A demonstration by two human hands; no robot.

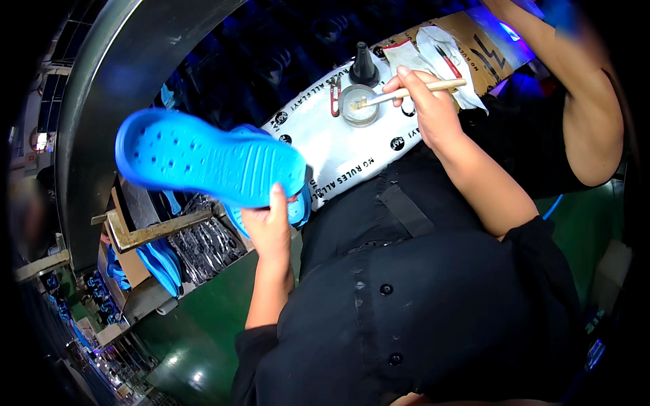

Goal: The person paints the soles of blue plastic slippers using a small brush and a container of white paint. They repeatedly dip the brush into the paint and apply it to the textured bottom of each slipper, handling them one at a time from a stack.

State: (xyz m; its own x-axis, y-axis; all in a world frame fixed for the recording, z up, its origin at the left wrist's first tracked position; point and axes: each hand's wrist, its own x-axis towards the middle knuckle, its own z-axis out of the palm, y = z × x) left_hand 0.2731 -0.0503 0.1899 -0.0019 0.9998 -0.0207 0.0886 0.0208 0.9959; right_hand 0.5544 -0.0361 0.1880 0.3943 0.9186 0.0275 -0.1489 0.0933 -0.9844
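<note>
My left hand (266, 227) grips a bright blue shoe sole (213, 157) by one end, thumb on its ridged, dimpled face. More blue soles (298, 210) lie beneath it, partly covered. My right hand (437, 111) is closed around the pale wooden handle of a brush (396, 95). The brush's bristles dip into a small clear round dish (359, 115); its contents are hard to make out. Beside the dish stand a black cone-shaped bottle (363, 66) and, lying flat, red thread snips (335, 97).
White printed sheeting (325, 152) covers the bench. A white glove (430, 44), a red-handled tool (449, 64) and cardboard (484, 57) lie at the far right. Another person's arm (586, 101) reaches in there. A dark curved machine frame (88, 128) and a box of blue soles (156, 267) are on the left.
</note>
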